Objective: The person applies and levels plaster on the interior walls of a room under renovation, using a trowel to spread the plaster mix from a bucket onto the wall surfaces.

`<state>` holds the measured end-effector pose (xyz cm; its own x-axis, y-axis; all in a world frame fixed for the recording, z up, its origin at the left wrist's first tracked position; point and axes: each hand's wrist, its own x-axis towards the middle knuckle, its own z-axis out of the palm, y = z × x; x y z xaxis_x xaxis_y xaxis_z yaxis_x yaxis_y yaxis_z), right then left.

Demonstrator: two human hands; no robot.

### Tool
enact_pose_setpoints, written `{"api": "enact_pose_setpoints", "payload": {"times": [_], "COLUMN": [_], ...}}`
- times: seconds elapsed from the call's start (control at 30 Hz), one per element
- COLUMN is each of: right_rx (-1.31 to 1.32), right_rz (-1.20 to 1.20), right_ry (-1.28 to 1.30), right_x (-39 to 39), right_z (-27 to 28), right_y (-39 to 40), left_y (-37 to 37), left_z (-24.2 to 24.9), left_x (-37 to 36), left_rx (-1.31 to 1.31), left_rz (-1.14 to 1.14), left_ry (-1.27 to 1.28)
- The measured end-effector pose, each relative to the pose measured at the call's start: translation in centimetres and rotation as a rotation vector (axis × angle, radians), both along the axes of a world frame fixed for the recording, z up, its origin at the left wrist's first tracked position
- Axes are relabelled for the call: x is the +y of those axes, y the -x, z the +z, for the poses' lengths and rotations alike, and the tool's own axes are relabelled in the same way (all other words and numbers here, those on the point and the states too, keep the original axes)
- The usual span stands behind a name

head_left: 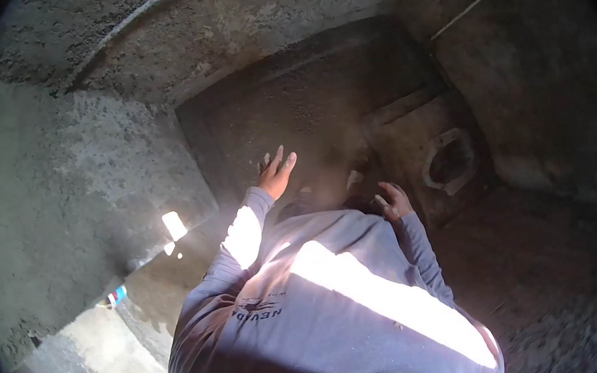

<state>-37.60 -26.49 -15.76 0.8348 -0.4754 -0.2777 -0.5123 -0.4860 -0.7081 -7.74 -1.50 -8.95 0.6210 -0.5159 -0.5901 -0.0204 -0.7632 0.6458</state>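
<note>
My left hand (279, 174) is raised over the dark floor (290, 114), its fingers spread and nothing in them. To the right and a little lower, my right hand (394, 201) hangs in front of my body with its fingers apart and slightly bent, also holding nothing. It is nearest to a low square slab (401, 152) with a round hole (452, 160) ringed by a pale rim. Both forearms are in long grey sleeves. My shirt (340, 292) fills the lower middle, crossed by a bright band of sunlight.
Rough concrete walls (532, 101) enclose the floor. On the left is a broad concrete surface (77, 182) with small patches of sunlight near its edge. A small blue and white object (117, 295) lies below that edge. Thin pale sticks (470, 12) show at the upper right.
</note>
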Motion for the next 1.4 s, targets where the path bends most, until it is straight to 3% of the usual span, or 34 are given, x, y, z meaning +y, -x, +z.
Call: {"api": "enact_pose_setpoints", "payload": {"times": [0.13, 0.27, 0.4, 0.5, 0.63, 0.7, 0.8, 0.97, 1.07, 1.13, 1.2, 1.27, 1.33, 1.4], "right_rx": [-0.040, 0.014, -0.068, -0.211, -0.154, -0.189, -0.186, -0.025, 0.024, 0.007, 0.005, -0.157, -0.146, -0.187], "right_rz": [0.244, 0.454, 0.688, 0.688, 0.692, 0.943, 1.041, 0.862, 0.739, 0.706, 0.632, 0.675, 0.592, 0.545], "right_ry": [0.049, 0.063, 0.198, 0.035, -0.067, 0.095, 0.072, -0.046, -0.113, 0.010, -0.145, -0.024, -0.008, -0.271], "right_x": [-9.6, -18.4, -24.9, -25.7, -23.2, -21.6, -19.9, -22.9, -25.4, -29.5, -27.0, -26.0, -23.0, -21.9], "right_z": [-0.5, 1.6, 2.6, 3.3, 2.7, 1.1, 0.2, 3.0, 4.8, -2.0, 3.2, 2.5, 5.1, 2.5], "right_y": [-6.1, -13.4, -20.3, -25.5, -30.1, -31.2, -32.4, -35.2, -37.8, -39.2, -41.9, -44.9, -47.5, -50.2], "left_y": [3.1, 4.5, 5.7, 5.4, 4.2, 2.8, -0.7, -8.8, -12.6, -15.1, -17.0, -18.0, -19.2, -20.1], "left_z": [0.0, 0.7, 3.0, 2.6, 1.6, 0.7, 0.4, 1.8, 4.9, 5.3, 6.2, 6.2, 6.7, 7.0], "left_x": [-5.4, -9.5, -11.2, -11.2, -11.6, -12.4, -14.2, -17.3, -18.8, -19.2, -18.5, -18.2, -17.6, -17.6], "left_rx": [-0.024, -0.021, -0.109, -0.105, -0.012, -0.040, -0.071, -0.018, -0.090, -0.169, -0.270, -0.315, -0.390, -0.399], "left_rz": [0.064, 0.234, 0.405, 0.534, 0.658, 0.660, 0.635, 0.468, 0.488, 0.512, 0.477, 0.570, 0.633, 0.689], "left_ry": [-0.024, 0.169, -0.017, 0.012, 0.061, 0.005, -0.042, 0.021, -0.017, -0.030, -0.113, -0.119, -0.098, -0.069]}}
